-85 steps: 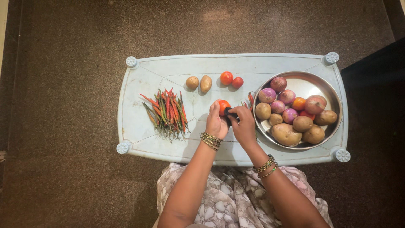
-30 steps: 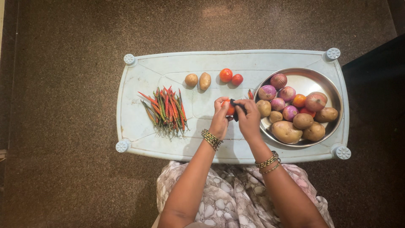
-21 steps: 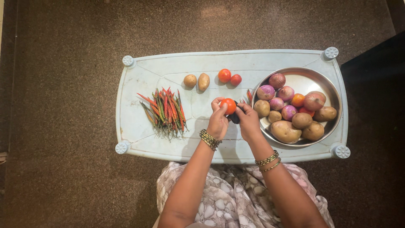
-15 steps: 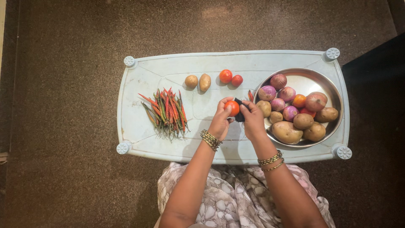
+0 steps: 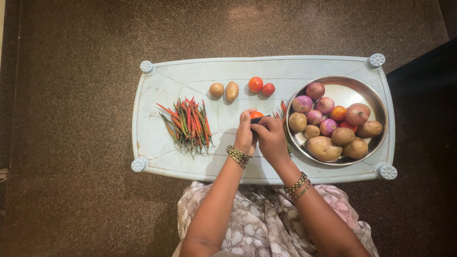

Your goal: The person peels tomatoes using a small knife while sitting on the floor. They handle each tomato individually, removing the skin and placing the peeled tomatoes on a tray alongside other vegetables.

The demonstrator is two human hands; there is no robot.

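Note:
My left hand (image 5: 245,134) holds a red tomato (image 5: 256,115) over the middle of the pale blue plastic table (image 5: 157,138). My right hand (image 5: 270,139) presses against it from the right, gripping a small dark tool (image 5: 257,121) that is mostly hidden by the fingers. Only the top of the tomato shows between the two hands. Both wrists wear bangles.
A steel bowl (image 5: 352,91) at the right holds potatoes, onions and tomatoes. Two small potatoes (image 5: 224,90) and two tomatoes (image 5: 262,87) lie at the table's far side. A pile of red and green chillies (image 5: 188,125) lies at the left, a few more (image 5: 283,109) by the bowl.
My right hand has slid left over the tomato and now covers most of it. The tomato sits lower between the hands. The dark tool is more hidden.

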